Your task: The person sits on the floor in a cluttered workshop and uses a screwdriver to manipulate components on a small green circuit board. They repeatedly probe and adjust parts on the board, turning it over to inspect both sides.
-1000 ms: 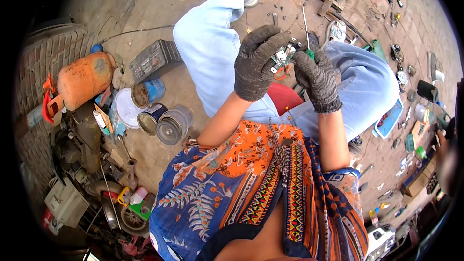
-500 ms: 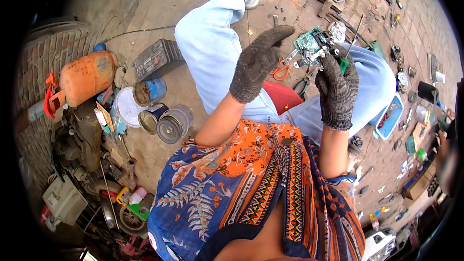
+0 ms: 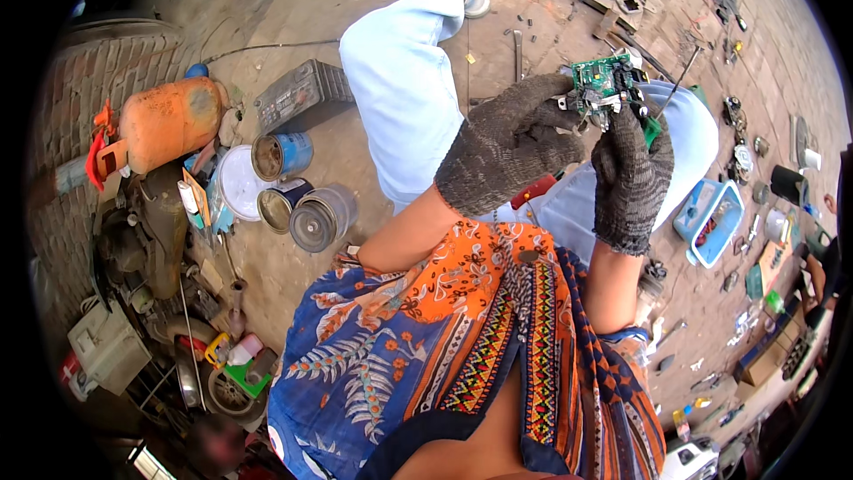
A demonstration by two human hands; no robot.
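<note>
Both hands wear dark grey knitted gloves. My right hand (image 3: 633,173) is closed on the lower right of a green circuit board (image 3: 597,76) with black and silver parts on it. The same hand also keeps a screwdriver with a green handle (image 3: 652,131), its long thin shaft slanting up and away. My left hand (image 3: 506,147) is at the board's left edge, its fingers bent and closed against the board; the exact fingertip contact is partly hidden. A red thing (image 3: 533,190) shows between my legs, below the gloves.
An orange gas cylinder (image 3: 171,124), a dark battery-like block (image 3: 302,96) and several cans, one a blue can (image 3: 283,156), stand at left. On the right are a blue plastic basket (image 3: 708,222) and scattered small parts. A flat metal tool (image 3: 518,55) lies ahead.
My left hand has moved right, from open and apart to closed at the board's edge. The board has shifted slightly right and turned in my right hand.
</note>
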